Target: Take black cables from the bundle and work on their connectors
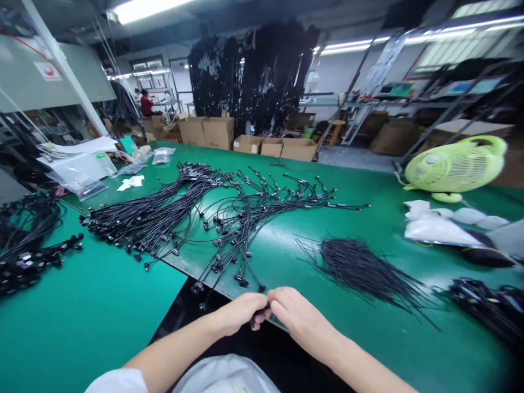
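Note:
Both hands meet at the front edge of the green table. My left hand is closed around a small dark piece, mostly hidden by the fingers. Touching it, my right hand has its fingers pinched together at the same piece; what they grip is too small to make out. Just beyond the hands lie spread black cables with connectors at their ends. A thick bundle of black cables is to their left. Thin black ties form a loose pile to the right.
A green fan stands at the right behind white packets. More black cables lie at the far left and in a heap at the right edge. Cardboard boxes line the far side. A person in red is in the background.

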Demonstrator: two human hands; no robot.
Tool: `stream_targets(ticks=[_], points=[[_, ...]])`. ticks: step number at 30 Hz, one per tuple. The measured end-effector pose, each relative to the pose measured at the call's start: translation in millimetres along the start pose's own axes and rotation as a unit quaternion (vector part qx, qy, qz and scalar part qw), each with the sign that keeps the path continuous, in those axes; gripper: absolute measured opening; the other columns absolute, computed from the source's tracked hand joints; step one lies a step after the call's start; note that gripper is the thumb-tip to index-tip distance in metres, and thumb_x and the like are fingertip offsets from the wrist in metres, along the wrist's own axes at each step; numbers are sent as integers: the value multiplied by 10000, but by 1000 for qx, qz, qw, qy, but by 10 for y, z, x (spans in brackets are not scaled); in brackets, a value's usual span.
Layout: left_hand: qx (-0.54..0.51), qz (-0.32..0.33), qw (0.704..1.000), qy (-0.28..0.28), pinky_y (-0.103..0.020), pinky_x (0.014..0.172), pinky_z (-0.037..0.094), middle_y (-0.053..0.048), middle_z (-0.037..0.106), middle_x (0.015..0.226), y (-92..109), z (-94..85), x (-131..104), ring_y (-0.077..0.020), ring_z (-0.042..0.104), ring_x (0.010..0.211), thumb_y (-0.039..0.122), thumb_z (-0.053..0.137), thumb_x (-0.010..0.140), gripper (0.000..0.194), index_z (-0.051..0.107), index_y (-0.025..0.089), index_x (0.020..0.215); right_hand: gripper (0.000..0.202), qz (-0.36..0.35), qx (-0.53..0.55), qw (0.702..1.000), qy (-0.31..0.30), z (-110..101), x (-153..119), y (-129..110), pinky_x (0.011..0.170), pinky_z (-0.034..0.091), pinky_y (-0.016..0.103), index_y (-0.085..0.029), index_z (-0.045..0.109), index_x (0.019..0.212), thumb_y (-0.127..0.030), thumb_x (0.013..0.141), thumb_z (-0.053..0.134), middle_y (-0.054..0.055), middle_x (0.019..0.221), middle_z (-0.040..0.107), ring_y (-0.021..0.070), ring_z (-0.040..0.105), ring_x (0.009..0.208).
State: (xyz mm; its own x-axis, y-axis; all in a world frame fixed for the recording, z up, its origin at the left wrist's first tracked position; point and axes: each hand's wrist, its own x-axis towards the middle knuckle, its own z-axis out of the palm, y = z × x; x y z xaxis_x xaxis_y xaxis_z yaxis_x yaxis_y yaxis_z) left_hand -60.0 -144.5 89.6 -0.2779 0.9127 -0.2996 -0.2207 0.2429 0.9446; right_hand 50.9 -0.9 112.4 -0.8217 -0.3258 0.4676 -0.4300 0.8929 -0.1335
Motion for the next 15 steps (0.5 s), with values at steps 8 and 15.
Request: stream_targets(ticks=[8, 15], points=[[34, -2, 998, 53, -241, 440, 203, 82, 315, 502, -139, 48, 77, -91, 261, 445, 560, 551, 795, 383, 497, 195, 690, 147, -52, -173, 980, -87, -6, -4, -43, 616, 382, 314, -132, 584, 822, -144, 928, 482, 44, 761, 540, 167, 493, 694], [117, -12, 991, 58, -254, 405, 237, 51, 397, 407, -332, -26, 374, -108, 343, 378, 594, 697, 665, 461, 503, 194, 544, 252, -99, -207, 944, -236, 37, 140, -14, 511, 335, 301, -164, 639, 623, -208, 867, 593, 61, 676, 608, 174, 553, 647]])
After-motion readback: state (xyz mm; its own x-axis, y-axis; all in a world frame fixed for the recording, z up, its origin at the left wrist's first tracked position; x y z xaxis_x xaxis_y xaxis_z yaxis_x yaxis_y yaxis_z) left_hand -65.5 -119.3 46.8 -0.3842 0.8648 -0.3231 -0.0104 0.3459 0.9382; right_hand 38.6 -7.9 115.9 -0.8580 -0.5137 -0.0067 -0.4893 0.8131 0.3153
